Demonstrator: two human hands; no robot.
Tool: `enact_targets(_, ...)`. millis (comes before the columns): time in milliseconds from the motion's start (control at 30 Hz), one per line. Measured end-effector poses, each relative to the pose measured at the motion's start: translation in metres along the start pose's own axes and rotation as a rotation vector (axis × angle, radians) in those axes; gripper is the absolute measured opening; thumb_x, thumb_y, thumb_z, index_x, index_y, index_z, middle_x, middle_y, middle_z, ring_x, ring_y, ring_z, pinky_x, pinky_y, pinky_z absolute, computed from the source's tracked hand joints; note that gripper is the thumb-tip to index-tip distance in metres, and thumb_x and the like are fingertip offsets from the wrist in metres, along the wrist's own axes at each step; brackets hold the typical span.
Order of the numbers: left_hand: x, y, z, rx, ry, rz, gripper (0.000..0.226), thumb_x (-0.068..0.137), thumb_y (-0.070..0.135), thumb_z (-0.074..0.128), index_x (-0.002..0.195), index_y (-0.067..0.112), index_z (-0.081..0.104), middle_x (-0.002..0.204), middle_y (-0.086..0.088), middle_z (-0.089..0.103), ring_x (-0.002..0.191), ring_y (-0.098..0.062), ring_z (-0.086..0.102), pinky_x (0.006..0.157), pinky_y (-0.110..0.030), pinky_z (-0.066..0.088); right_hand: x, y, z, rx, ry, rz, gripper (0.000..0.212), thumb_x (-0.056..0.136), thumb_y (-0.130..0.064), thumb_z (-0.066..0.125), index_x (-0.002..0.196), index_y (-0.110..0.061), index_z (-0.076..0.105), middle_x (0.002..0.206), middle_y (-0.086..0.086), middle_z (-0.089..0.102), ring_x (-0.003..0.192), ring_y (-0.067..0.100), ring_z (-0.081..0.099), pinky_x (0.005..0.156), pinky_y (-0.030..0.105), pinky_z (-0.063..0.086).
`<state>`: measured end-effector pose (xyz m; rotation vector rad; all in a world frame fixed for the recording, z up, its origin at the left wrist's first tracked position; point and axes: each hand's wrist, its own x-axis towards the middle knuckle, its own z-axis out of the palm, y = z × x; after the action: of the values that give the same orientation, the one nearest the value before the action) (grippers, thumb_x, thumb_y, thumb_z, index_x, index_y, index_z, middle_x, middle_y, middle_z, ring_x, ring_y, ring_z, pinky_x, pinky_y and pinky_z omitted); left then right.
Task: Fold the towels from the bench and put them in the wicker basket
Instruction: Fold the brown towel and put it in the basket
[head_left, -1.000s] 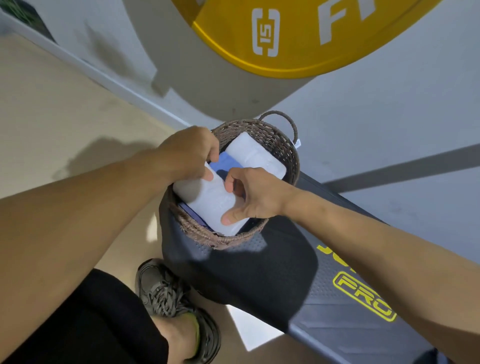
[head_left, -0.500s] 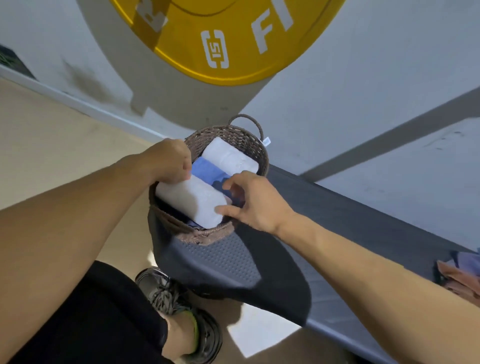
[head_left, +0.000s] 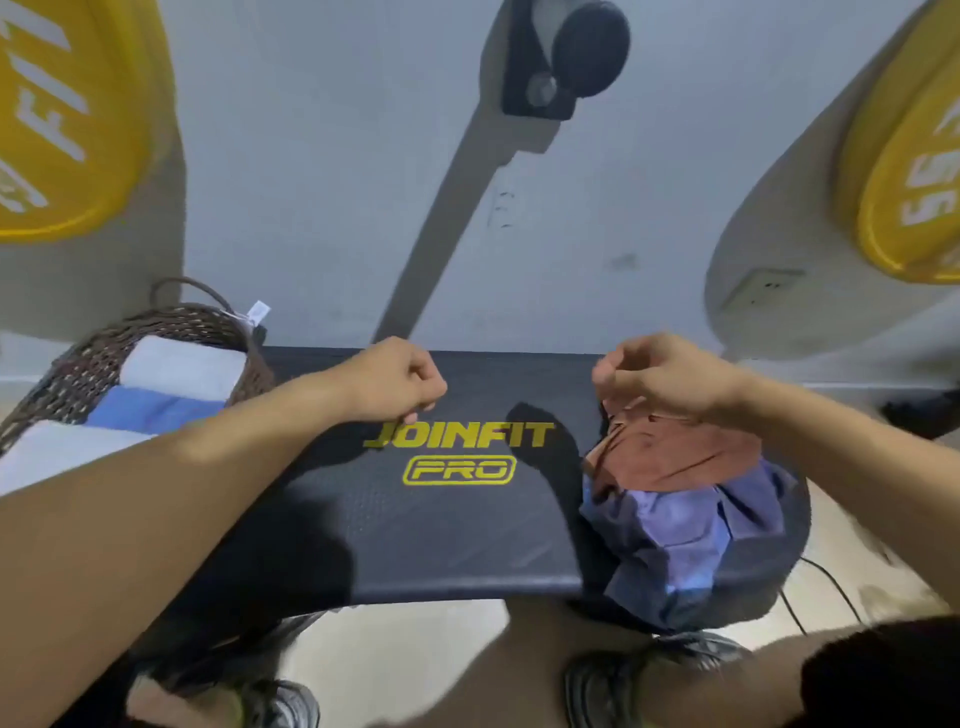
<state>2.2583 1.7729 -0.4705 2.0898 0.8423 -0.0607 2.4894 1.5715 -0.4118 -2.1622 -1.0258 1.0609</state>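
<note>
Towels (head_left: 680, 467) lie heaped on the bench (head_left: 441, 519), wicker basket (head_left: 78, 364) well apart.

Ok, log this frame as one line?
basket: three folded towels | left hand: curled, empty, over bench | right hand: at rust towel | purple towel: unfolded beneath it
</note>
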Motion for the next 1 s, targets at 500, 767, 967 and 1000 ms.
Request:
enact_targets(500,0.090,0.131,0.265,-0.141,-0.166,0.034,0.073,0.068,0.057,0.076,0.131,0.035,0.048,0.114,0.011,0.051,0.102,-0.010,0.057,0.084,-0.023,0.048,0.007,0.180,-0.086,-0.090,0.251,0.263,0.040,0.078,-0.025,0.083,0.114,-0.018,0.067,0.086,-0.007,0.062,0.072,0.016,0.062,0.069,0.026,0.053)
enact_targets(767,0.100,0.133,0.280,-0.130,-0.136,0.012,0.070,0.073,0.051,0.079,0.133,0.031,0.049,0.119,0.002,0.054,0.100,-0.015,0.060,0.094,-0.032,0.051,0.031,0.179,-0.075,-0.460,0.290,0.265,0.024,0.083,-0.020,0.072,0.092,-0.017,0.050,0.090,0.007,0.051,0.088,0.028,0.056,0.071,0.028,0.038)
enact_targets(967,0.090,0.160,0.255,-0.497,-0.012,0.094,0.080,0.076,0.031,0.084,0.141,0.028,0.038,0.116,0.002,0.055,0.096,-0.009,0.064,0.067,-0.008,0.049,0.034,0.150,-0.087,0.238,0.184,0.255,0.014,0.090,-0.001,0.066,0.080,-0.011,0.065,0.078,0.007,0.063,0.060,0.018,0.062,0.060,0.027,0.058)
enact_targets(1000,0.088,0.166,0.248,-0.546,0.036,0.131,0.075,0.076,0.028,0.084,0.138,0.029,0.040,0.113,0.003,0.057,0.092,-0.004,0.065,0.066,-0.005,0.048,0.034,0.142,-0.085,0.338,0.156,0.218,0.019,0.092,0.003,0.061,0.077,-0.008,0.065,0.074,0.008,0.062,0.055,0.016,0.059,0.059,0.025,0.056)
